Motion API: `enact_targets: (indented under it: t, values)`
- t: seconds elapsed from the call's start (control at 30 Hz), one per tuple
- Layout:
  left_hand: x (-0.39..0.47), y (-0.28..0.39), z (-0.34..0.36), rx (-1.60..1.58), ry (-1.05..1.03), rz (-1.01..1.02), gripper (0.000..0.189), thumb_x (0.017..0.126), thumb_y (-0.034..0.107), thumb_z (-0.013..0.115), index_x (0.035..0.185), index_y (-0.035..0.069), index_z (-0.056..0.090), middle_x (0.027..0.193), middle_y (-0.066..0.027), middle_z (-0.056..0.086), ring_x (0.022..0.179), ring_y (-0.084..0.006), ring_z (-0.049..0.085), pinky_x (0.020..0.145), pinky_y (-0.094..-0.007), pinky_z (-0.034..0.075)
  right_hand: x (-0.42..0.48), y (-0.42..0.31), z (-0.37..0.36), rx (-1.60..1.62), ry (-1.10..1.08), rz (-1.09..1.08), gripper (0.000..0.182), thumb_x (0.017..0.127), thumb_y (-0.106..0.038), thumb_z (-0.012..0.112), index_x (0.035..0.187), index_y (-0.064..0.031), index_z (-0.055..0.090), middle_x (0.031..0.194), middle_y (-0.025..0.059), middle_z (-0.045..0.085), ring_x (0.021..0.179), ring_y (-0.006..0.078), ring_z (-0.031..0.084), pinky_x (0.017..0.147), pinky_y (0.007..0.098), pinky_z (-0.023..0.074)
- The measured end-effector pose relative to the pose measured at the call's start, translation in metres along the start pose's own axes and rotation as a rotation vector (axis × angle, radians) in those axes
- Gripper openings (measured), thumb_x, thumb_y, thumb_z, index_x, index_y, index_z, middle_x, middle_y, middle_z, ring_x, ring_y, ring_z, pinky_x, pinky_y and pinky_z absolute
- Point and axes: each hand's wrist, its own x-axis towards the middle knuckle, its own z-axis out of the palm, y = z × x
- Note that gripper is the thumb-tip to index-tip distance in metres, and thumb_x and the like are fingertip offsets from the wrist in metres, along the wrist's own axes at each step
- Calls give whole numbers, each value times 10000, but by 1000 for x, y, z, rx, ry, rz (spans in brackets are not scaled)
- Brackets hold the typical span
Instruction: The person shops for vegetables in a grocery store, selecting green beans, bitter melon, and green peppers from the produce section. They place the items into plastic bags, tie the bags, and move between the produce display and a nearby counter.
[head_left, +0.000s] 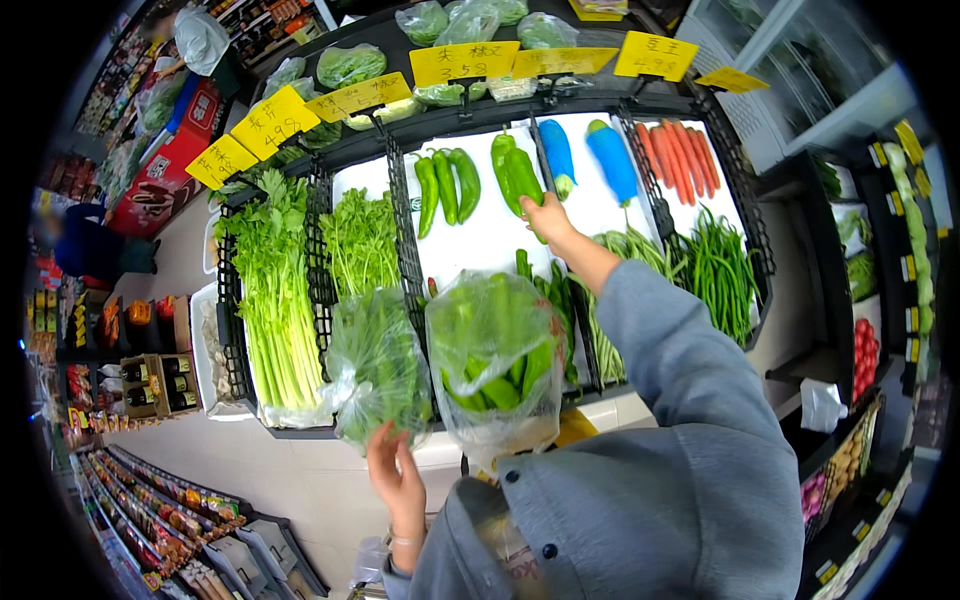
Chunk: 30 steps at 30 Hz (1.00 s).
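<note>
My right hand (553, 223) reaches over the white-lined tray (465, 259), its fingers around the lower part of a long green pepper (523, 174). Another green pepper (501, 144) lies against that one. Three more green peppers (447, 187) lie side by side to the left. Nearer my body, a clear plastic bag (491, 352) full of green peppers rests at the stand's front edge. Beside it is a knotted clear bag (379, 360) of green produce. My left hand (394, 465) is just below this knotted bag, fingers apart; whether they touch it is unclear.
Celery (281, 300) and leafy greens (360, 240) fill the left compartments. On the right are blue-netted vegetables (611, 161), carrots (679, 161) and green beans (716, 277). Black mesh dividers (405, 225) separate them. Yellow price cards (465, 62) line the back. Two people (94, 240) are at far left.
</note>
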Motion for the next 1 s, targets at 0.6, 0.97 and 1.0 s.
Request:
enact_targets:
  t: [0.6,0.97,1.0]
  values:
    - [-48,-7,73,-103,297,-462,267,865,-44,467,1130,-16,470,1091,-102,564,823,-137,585,770,-251,455,163,62,112,-151,75,-238,405,839,-265,576,1071,36,435,946,284,591,885,434,569,773,448,450]
    - [-45,3,77,-130,344,-461,209,891,-3,460,1098,-3,487,1075,-104,577,794,-135,562,753,-250,443,173,75,75,-508,389,-207,544,758,-122,635,1210,35,375,1213,258,452,1117,371,451,924,420,376]
    - [-45,2,76,-132,342,-455,208,891,-3,459,1097,-5,487,1074,-103,577,794,-136,563,753,-250,444,169,74,75,-542,371,-217,561,747,-106,628,1227,27,368,1237,253,429,1140,371,427,940,419,364]
